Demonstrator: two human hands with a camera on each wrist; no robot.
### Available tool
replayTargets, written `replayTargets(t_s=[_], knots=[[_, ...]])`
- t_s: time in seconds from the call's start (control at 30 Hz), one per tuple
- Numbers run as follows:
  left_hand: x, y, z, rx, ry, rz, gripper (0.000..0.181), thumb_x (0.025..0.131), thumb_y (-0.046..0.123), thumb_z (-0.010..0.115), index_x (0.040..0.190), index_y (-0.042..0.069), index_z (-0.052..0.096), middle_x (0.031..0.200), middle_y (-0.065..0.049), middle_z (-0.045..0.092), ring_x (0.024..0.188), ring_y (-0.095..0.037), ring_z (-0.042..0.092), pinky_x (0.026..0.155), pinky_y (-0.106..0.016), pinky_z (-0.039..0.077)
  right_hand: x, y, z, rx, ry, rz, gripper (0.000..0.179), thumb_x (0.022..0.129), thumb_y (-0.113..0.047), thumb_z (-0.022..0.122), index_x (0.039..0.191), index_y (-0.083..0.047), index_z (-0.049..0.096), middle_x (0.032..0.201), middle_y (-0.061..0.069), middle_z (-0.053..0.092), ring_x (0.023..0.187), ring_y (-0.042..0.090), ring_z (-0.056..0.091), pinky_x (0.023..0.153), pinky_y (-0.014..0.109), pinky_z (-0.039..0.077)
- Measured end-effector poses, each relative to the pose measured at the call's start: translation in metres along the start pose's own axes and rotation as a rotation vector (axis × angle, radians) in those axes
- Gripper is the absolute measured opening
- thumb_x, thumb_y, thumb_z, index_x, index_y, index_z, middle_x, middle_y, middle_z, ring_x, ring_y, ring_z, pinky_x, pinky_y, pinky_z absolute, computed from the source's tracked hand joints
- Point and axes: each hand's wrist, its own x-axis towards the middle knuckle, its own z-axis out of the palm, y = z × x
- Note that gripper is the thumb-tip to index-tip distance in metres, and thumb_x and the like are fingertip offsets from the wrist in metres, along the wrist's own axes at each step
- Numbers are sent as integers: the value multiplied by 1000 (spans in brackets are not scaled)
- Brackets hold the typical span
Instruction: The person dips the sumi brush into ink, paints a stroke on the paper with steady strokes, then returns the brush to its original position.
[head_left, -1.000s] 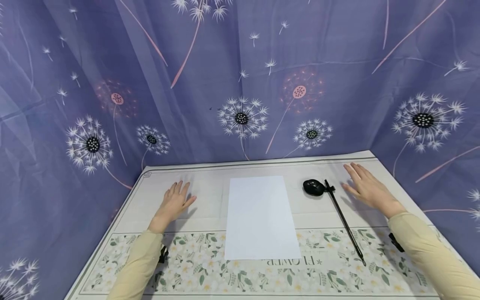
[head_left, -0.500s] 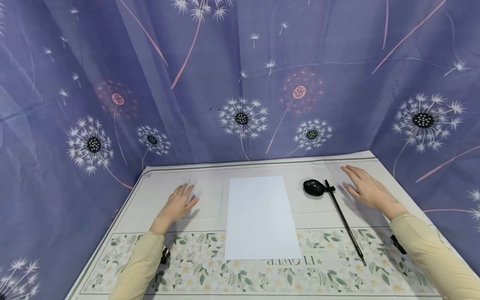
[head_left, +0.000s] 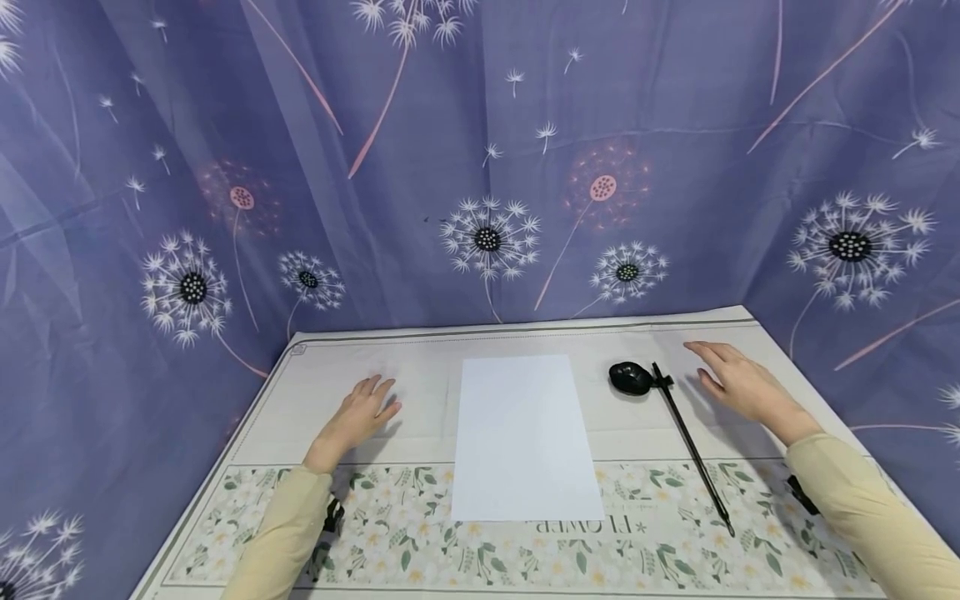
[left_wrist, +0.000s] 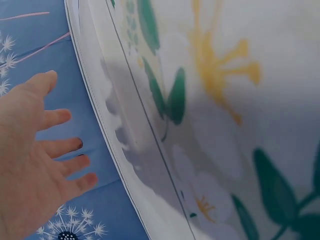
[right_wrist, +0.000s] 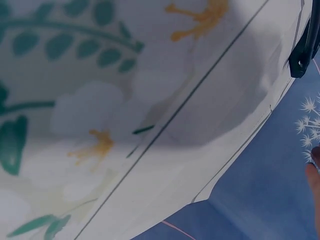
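Note:
My left hand [head_left: 356,417] hovers over the left side of the table, fingers spread and holding nothing. In the left wrist view the same hand [left_wrist: 35,150] shows all its fingers extended and apart. My right hand [head_left: 742,387] is held over the right side, palm down, fingers loosely extended. Only a bit of its fingers [right_wrist: 314,180] enters the right wrist view. Nearest to it lie a glossy black rounded object [head_left: 631,379] and a long thin black rod [head_left: 693,450] with a small crosspiece near its far end. Between the hands lies a blank white sheet of paper [head_left: 525,437].
A white cloth with a printed floral band [head_left: 390,550] covers the table. Purple dandelion-print curtains [head_left: 420,167] hang close behind and along both sides. Black wrist gear [head_left: 333,515] shows under the left sleeve, and more [head_left: 802,496] under the right.
My left hand has drifted slightly right and nearer to me. The right hand's fingers have lowered a little. The view has shifted slightly; the paper, rod and rounded object stay in place.

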Motion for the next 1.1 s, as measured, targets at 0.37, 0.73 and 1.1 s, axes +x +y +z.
replayTargets(t_s=[0.37, 0.73, 1.1], knots=[[2, 0, 5, 10, 1, 42, 51, 100, 25, 52, 142, -3, 42, 144, -32, 41, 135, -50, 35, 111, -62, 30, -1, -1, -1, 7, 50, -52, 52, 75, 2, 72, 125, -2, 57, 115, 24, 63, 98, 41, 61, 70, 56, 54], [0, 6, 7, -38, -21, 77, 48, 99, 19, 54, 140, -5, 45, 140, -32, 45, 133, -49, 38, 111, -60, 32, -1, -3, -1, 4, 63, -140, 46, 65, 3, 77, 109, -2, 67, 106, 19, 67, 94, 36, 64, 71, 50, 55], [1, 11, 13, -81, -41, 104, 47, 99, 19, 54, 139, -5, 46, 139, -29, 47, 133, -46, 40, 113, -55, 32, -5, -6, 3, 14, 35, -173, 45, 63, 5, 77, 106, -5, 70, 106, 17, 69, 93, 35, 66, 70, 49, 56]])
